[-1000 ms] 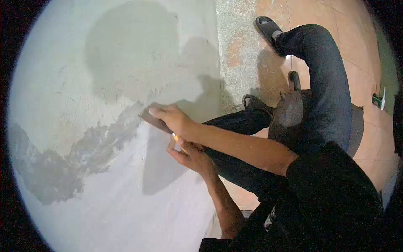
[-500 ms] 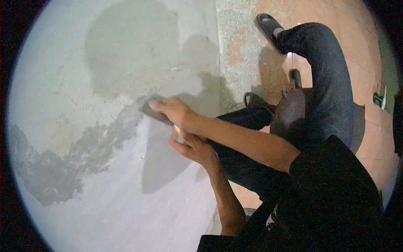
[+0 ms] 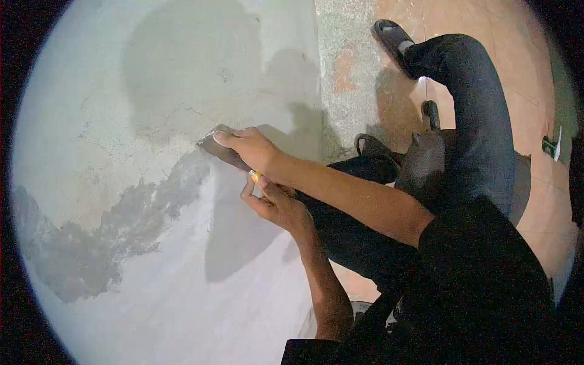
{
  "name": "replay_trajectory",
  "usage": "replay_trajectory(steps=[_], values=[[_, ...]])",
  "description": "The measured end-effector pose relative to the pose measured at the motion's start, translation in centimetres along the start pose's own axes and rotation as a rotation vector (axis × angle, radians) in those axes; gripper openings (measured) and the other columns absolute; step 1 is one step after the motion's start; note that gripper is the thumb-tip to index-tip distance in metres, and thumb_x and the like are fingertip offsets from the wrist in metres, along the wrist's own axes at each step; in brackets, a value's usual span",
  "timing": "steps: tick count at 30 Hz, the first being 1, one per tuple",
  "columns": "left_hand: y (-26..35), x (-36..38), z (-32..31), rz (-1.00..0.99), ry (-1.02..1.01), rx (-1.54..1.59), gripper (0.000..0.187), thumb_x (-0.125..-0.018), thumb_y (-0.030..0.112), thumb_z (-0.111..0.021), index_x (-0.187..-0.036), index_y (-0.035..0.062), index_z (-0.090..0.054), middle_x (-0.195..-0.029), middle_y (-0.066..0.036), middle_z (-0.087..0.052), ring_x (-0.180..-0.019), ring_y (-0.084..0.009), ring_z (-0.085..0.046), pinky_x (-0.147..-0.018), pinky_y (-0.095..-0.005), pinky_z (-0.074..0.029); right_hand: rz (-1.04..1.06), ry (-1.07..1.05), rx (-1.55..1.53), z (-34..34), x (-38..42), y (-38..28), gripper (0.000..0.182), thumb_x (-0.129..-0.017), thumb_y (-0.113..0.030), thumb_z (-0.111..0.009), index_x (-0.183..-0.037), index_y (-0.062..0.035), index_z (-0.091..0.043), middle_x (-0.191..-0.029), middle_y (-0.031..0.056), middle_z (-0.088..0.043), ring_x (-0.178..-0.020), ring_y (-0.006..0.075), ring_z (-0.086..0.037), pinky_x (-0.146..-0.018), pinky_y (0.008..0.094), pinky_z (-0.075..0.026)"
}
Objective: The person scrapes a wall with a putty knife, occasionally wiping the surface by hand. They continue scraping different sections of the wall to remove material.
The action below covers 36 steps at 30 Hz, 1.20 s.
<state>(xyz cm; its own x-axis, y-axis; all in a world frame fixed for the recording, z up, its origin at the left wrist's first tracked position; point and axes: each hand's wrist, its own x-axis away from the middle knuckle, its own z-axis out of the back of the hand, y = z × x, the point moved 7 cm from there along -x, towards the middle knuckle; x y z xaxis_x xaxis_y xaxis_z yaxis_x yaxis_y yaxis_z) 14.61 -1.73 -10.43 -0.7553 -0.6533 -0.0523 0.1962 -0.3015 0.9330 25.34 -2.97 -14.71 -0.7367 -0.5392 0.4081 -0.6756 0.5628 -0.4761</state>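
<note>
A putty knife with a wide grey blade [image 3: 226, 154] and a yellow handle [image 3: 257, 177] lies against the wall, at the edge of a darker grey patch. My right hand [image 3: 254, 149] is closed on the blade, its thumb pressed on the flat face close to the front edge. Just below, my left hand [image 3: 278, 207] is closed around the handle. Most of the handle is hidden by the fingers of both hands.
The wall [image 3: 164, 316] fills the left side, with a jagged dark grey band [image 3: 79, 255] between pale areas. My bent legs in dark trousers [image 3: 480, 109], sandals [image 3: 392, 42] and a tiled floor [image 3: 535, 201] lie to the right. A small green item [image 3: 550, 146] is near the edge.
Both hands and the putty knife have shifted slightly upward in the picture along the wall. The blade was blurred and now shows sharply. The grip looks the same.
</note>
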Motion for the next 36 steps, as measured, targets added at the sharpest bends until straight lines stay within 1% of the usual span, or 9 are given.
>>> replay_trajectory(steps=[9,12,17,19,20,23,27,31,36], values=[[-0.1,-0.1,-0.1,0.061,-0.054,-0.077,0.038,-0.096,0.036,-0.043,-0.106,-0.0002,-0.037,-0.075,-0.007,-0.052,-0.063,-0.0089,-0.051,-0.051,-0.0208,-0.041,-0.126,-0.04,-0.103,-0.6,0.3,1.0,0.046,-0.084,-0.042,-0.058,-0.094,0.0031,-0.063,-0.079,0.0109,-0.061,-0.076,0.0194,-0.056,-0.068,0.0345,-0.046],[-0.4,0.4,0.1,-0.006,0.131,0.062,0.037,-0.096,0.036,-0.044,-0.105,0.0008,-0.038,-0.07,-0.003,-0.049,-0.06,-0.0059,-0.045,-0.049,-0.0201,-0.037,0.092,-0.023,0.044,-0.3,0.0,1.4,0.044,-0.084,-0.039,-0.058,-0.099,0.0022,-0.063,-0.084,0.0098,-0.064,-0.077,0.0175,-0.056,-0.073,0.0322,-0.045],[0.4,-0.2,-0.7,0.038,-0.059,0.005,0.037,-0.096,0.036,-0.045,-0.106,0.001,-0.039,-0.074,-0.004,-0.05,-0.062,-0.007,-0.045,-0.052,-0.0211,-0.037,-0.038,0.002,0.064,0.1,-0.6,0.7,0.04,-0.086,-0.036,-0.057,-0.102,0.0006,-0.064,-0.086,0.0084,-0.065,-0.077,0.0169,-0.056,-0.073,0.0323,-0.045],[0.5,0.0,-1.0,0.036,0.004,0.016,0.036,-0.096,0.034,-0.044,-0.107,0.0004,-0.039,-0.073,-0.004,-0.05,-0.063,-0.0067,-0.045,-0.051,-0.0206,-0.036,0.061,0.007,-0.134,-0.3,-0.2,0.1,0.047,-0.088,-0.041,-0.055,-0.096,0.0049,-0.062,-0.083,0.0045,-0.06,-0.078,0.0121,-0.051,-0.072,0.0279,-0.043],[-0.9,0.2,-0.2,0.006,0.066,0.015,0.037,-0.096,0.034,-0.044,-0.108,0.0005,-0.039,-0.074,-0.004,-0.05,-0.063,-0.0068,-0.045,-0.051,-0.0202,-0.036,0.071,0.008,0.078,0.2,-0.4,0.9,0.047,-0.088,-0.04,-0.054,-0.094,0.0052,-0.062,-0.08,0.0042,-0.059,-0.076,0.0128,-0.051,-0.072,0.0284,-0.043],[-1.3,0.4,-0.1,0.08,-0.026,0.032,0.037,-0.096,0.035,-0.044,-0.109,0.0005,-0.039,-0.081,-0.007,-0.052,-0.069,-0.0092,-0.048,-0.055,-0.0228,-0.04,0.148,-0.006,-0.045,0.3,0.0,0.5,0.047,-0.089,-0.04,-0.054,-0.095,0.0055,-0.062,-0.078,0.0039,-0.058,-0.074,0.0131,-0.051,-0.072,0.0286,-0.043],[0.2,-0.5,-1.0,0.069,-0.05,-0.115,0.04,-0.095,0.038,-0.044,-0.108,0.0004,-0.039,-0.078,-0.007,-0.052,-0.067,-0.0083,-0.048,-0.055,-0.0225,-0.04,-0.092,-0.025,-0.086,0.3,-0.2,-0.5,0.041,-0.087,-0.035,-0.056,-0.103,0.0021,-0.062,-0.087,0.0055,-0.063,-0.078,0.0165,-0.055,-0.073,0.0317,-0.044],[-1.3,1.4,0.1,0.11,0.042,-0.013,0.04,-0.096,0.04,-0.042,-0.106,0.0011,-0.039,-0.071,-0.003,-0.048,-0.058,-0.0072,-0.042,-0.048,-0.0209,-0.034,0.191,0.059,-0.073,0.8,-0.5,2.7,0.04,-0.085,-0.034,-0.059,-0.092,0.0048,-0.065,-0.081,0.0101,-0.064,-0.076,0.0185,-0.056,-0.075,0.0329,-0.044],[-1.2,0.1,-1.6,0.093,0.03,0.017,0.034,-0.096,0.033,-0.043,-0.106,0.0007,-0.039,-0.067,-0.003,-0.049,-0.057,-0.0065,-0.043,-0.047,-0.0201,-0.033,-0.067,-0.008,0.01,1.8,-1.6,1.7,0.044,-0.084,-0.041,-0.059,-0.09,0.0017,-0.066,-0.079,0.0097,-0.063,-0.074,0.0189,-0.056,-0.067,0.0351,-0.046]])
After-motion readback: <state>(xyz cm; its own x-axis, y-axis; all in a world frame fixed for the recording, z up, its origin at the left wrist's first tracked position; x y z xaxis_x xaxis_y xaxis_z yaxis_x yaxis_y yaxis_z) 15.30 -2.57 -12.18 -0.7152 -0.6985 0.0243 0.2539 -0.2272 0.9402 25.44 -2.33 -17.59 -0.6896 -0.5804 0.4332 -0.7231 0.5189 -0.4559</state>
